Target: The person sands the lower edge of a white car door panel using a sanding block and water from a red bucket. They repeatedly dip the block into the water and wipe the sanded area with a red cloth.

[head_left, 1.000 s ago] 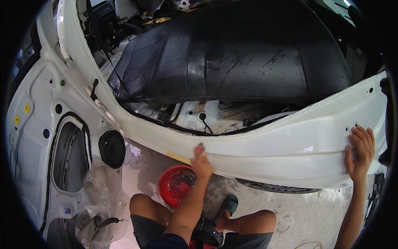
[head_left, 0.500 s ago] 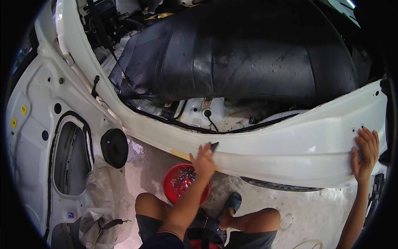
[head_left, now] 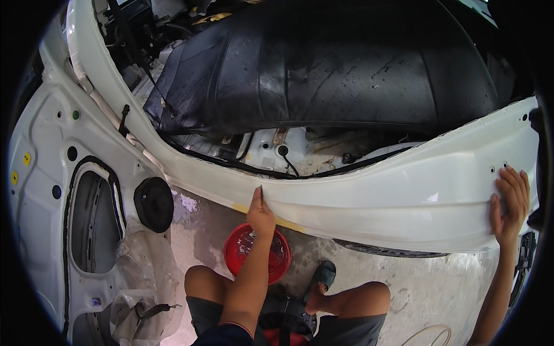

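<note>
My left hand (head_left: 259, 213) is closed on a small dark, thin piece (head_left: 260, 190), mostly hidden by its fingers, against the white car body sill (head_left: 340, 205). A pale yellow strip (head_left: 288, 226) runs along the sill's lower edge beside it. My right hand (head_left: 509, 205) lies open on the white panel at the far right, near two small holes, its fingers slightly bent. Beneath my left wrist a red basin (head_left: 236, 256) with water stands on the floor.
An open white car door (head_left: 40, 219) with torn plastic sheeting fills the left. A large wet black seat cover (head_left: 346, 69) lies inside the car. The concrete floor (head_left: 421, 288) has wet patches and a pale hose (head_left: 433, 331). A tire (head_left: 386, 248) shows under the sill.
My left hand has moved left and slightly up along the sill; the dark piece, clearer half a second ago, is now mostly covered. My right hand stays on the panel.
</note>
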The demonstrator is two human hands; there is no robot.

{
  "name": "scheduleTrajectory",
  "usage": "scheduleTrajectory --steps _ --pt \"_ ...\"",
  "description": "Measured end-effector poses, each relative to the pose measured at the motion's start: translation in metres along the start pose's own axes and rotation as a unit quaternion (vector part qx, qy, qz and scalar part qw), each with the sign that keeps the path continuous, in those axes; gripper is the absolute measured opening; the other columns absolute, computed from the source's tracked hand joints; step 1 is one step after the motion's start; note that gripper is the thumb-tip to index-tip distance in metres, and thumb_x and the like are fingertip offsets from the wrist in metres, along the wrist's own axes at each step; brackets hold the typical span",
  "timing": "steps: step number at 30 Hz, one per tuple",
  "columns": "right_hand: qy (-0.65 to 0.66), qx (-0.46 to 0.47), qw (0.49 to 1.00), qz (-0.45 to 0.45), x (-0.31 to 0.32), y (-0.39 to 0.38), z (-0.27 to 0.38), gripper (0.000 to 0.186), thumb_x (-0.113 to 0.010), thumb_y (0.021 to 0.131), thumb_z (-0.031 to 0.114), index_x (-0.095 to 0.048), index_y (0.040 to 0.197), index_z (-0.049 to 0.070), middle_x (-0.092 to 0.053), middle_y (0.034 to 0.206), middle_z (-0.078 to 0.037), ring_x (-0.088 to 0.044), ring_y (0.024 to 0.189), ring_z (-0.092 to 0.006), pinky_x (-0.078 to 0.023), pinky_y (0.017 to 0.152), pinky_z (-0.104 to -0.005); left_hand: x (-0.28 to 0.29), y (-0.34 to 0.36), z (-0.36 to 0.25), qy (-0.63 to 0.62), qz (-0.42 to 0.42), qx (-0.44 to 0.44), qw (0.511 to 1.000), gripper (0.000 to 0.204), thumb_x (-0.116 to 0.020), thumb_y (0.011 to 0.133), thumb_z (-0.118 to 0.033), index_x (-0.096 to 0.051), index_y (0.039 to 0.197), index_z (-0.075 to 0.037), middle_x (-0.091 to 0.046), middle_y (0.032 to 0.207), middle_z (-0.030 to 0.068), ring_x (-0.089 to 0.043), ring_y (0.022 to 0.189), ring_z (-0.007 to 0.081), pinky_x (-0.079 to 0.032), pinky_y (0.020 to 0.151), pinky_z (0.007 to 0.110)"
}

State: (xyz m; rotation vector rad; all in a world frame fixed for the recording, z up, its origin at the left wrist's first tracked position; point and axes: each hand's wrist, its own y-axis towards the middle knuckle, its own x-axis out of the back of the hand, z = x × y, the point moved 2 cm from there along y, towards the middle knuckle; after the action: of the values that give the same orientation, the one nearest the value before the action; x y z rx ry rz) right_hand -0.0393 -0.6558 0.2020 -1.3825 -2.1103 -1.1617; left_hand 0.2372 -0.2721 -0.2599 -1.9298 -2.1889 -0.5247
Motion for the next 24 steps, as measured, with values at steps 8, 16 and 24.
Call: scheduleTrajectory --steps 8,16,24 --pt "-0.019 0.001 1.0 0.01 -0.009 -0.011 -0.005 0.022 -0.061 0.082 0.008 -0.069 0.102 0.002 -0.069 0.121 -0.017 -0.059 0.126 -0.0348 -0.034 0.117 -0.0543 -0.031 -0.04 -0.014 0.149 0.081 -0.113 0.979 0.049 -0.049 0.103 -0.031 -0.049 0.145 -0.006 -0.046 0.152 0.0175 -0.039 0.144 0.0341 -0.023 0.115 0.064" --pt "-0.005 -0.002 1.0 0.011 -0.005 -0.006 -0.006 0.024 -0.06 0.081 0.007 -0.069 0.102 0.002 -0.069 0.12 -0.018 -0.059 0.127 -0.0354 -0.034 0.117 -0.0547 -0.047 -0.051 -0.035 0.098 0.051 -0.125 0.986 0.042 -0.04 0.105 -0.021 -0.054 0.141 -0.006 -0.051 0.148 0.0165 -0.041 0.143 0.0342 -0.021 0.116 0.061" --pt "0.046 -0.035 0.998 -0.005 -0.007 -0.008 0.004 0.024 -0.063 0.076 0.007 -0.068 0.098 0.0 -0.07 0.116 -0.018 -0.062 0.121 -0.0365 -0.036 0.114 -0.0539 0.022 -0.038 -0.002 -0.392 -0.051 0.283 0.874 0.054 -0.043 0.107 -0.046 -0.051 0.142 -0.006 -0.058 0.137 0.0159 -0.055 0.128 0.0325 -0.035 0.113 0.056"
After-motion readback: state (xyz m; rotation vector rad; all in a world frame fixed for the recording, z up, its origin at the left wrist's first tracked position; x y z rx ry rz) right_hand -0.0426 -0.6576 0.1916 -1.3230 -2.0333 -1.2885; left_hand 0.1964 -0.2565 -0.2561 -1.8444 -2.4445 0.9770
